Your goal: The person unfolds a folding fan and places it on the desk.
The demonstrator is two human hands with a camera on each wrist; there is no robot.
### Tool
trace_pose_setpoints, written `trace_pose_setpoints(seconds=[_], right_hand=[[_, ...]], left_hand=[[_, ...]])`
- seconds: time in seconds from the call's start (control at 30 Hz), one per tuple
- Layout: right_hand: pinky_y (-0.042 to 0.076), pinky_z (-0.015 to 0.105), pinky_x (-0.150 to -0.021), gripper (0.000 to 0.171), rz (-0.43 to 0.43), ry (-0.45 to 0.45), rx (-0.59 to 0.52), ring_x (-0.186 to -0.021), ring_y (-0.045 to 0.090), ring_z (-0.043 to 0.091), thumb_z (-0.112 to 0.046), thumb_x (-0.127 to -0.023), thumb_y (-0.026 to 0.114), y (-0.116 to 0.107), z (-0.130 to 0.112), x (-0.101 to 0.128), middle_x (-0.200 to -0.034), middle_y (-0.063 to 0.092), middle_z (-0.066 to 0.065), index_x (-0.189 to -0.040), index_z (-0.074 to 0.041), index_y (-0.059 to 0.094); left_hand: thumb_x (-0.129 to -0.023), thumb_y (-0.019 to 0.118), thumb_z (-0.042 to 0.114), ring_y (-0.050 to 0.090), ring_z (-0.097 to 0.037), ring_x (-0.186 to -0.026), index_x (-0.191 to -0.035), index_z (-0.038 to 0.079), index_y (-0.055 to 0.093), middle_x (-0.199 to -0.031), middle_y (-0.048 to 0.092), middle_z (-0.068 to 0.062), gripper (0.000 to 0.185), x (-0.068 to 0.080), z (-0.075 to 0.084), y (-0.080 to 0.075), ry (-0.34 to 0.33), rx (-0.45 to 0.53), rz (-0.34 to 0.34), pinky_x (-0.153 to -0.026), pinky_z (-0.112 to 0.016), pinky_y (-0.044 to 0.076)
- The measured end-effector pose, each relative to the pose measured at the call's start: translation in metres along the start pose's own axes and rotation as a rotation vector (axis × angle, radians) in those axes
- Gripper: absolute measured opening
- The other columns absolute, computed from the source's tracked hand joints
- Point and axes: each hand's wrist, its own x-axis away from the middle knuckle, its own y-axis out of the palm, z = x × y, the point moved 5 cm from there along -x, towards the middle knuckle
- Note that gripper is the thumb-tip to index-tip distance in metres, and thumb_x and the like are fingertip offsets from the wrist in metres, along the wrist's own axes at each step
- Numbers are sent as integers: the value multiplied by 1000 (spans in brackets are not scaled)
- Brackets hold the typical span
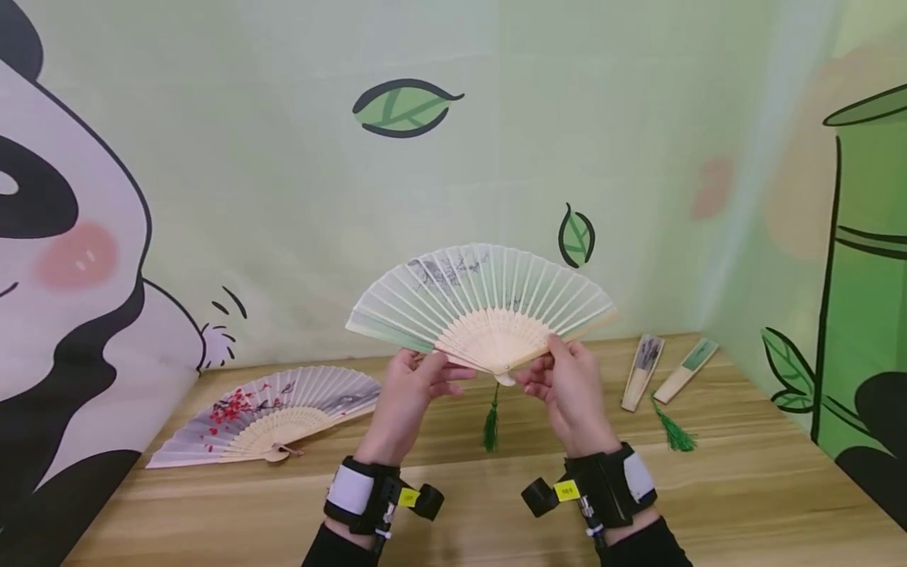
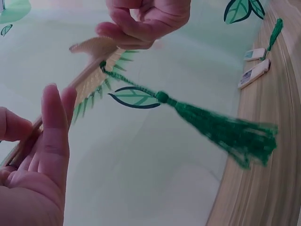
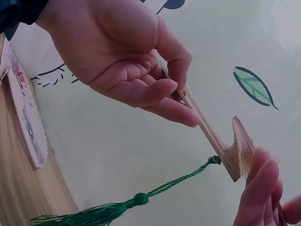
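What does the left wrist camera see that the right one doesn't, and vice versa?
Only the left wrist view shows two folded fans and the tassel beside them. Only the right wrist view shows the spread fan with red blossoms. Both show the held fan, its hanging green tassel, the left hand, the right hand and part of the table.

Left hand (image 1: 409, 394), right hand (image 1: 572, 387): apparent pinches

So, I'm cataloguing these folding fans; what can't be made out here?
- Head: two closed folding fans; full designs hidden inside their folds.
- Left wrist: pale-green folding fan; printed side hidden by edge-on angle.
- Right wrist: lilac folding fan; partly cut off by left edge.
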Motion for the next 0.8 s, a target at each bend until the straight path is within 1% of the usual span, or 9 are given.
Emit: trace_pose_setpoints(seconds=[0.07,0.23,0.37,0.43,0.53,0.67,0.8], right_hand=[[50,20,-49,20,-1,12,-5,-55,63,13,-22,-107,36,-2,2,0,-72,53,4,-105,-3,43],[53,21,-52,19,-16,13,-23,-58,66,15,-19,-107,36,-4,4,-3,-75,53,7,-109,-1,42],[54,21,-52,19,-13,15,-51,-58,66,15,-18,-107,36,-4,4,-6,-74,53,7,-109,1,41],[54,21,-52,20,0,29,-64,-58,66,16,-17,-107,35,-5,7,-7,-73,54,7,-108,1,42],[55,22,-54,21,24,42,-88,-61,68,17,-16,-107,35,-7,12,-10,-73,54,8,-109,3,42],[57,24,-61,21,58,53,-131,-64,68,18,-15,-107,35,-12,20,-18,-75,53,8,-110,5,43],[58,25,-66,20,122,89,-177,-64,67,17,-13,-106,35,-21,30,-22,-77,52,8,-112,5,43]], left_hand=[[-101,47,11,68,-33,-96,-123,0,56,-108,68,-20,26,1,-1,2,9,20,-1,-75,-36,58],[-100,48,10,68,-35,-96,-121,-2,56,-108,68,-22,25,2,-3,3,21,38,20,-85,-43,55],[-100,47,8,68,-34,-98,-119,-5,58,-109,68,-23,25,4,-5,3,-10,64,32,-87,-42,54],[-100,46,6,68,-34,-98,-116,-8,58,-107,68,-24,24,6,-10,3,-34,87,45,-87,-41,54],[-100,44,4,69,-32,-98,-118,-10,55,-108,67,-25,25,6,-19,5,-54,148,61,-89,-38,54],[-100,42,2,69,-27,-97,-127,-8,50,-113,64,-25,30,1,-35,10,-69,280,98,-94,-39,50],[-100,42,0,69,-26,-97,-131,-6,47,-117,62,-25,32,-1,-51,17,-84,365,149,-96,-40,48]])
